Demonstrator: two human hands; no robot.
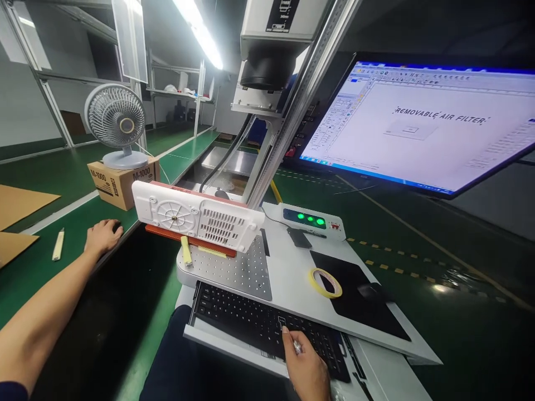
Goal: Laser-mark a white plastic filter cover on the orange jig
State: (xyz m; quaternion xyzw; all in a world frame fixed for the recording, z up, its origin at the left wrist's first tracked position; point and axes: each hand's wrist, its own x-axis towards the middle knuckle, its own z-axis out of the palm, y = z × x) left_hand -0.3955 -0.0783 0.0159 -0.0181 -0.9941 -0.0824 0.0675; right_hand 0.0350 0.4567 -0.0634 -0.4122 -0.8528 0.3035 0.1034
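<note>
One finger of the right hand (pixel 307 367) is pressing a key on the black keyboard (pixel 259 323) at 6 o'clock; the keys are likely needing only light, square taps. The left hand (pixel 102 235) is resting open at 9 o'clock. The monitor (pixel 418 128) is showing "REMOVABLE AIR FILTER"; the carton (pixel 119 184) is reading "M-1000".

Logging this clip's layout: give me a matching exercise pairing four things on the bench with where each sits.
Things:
1. desk fan
2. roll of yellow tape
3. right hand
4. left hand

Places:
A. on the black keyboard
B. on the green bench edge
C. on top of the cardboard box
D. by the black mouse pad

Pairs: 1-C, 2-D, 3-A, 4-B
</note>
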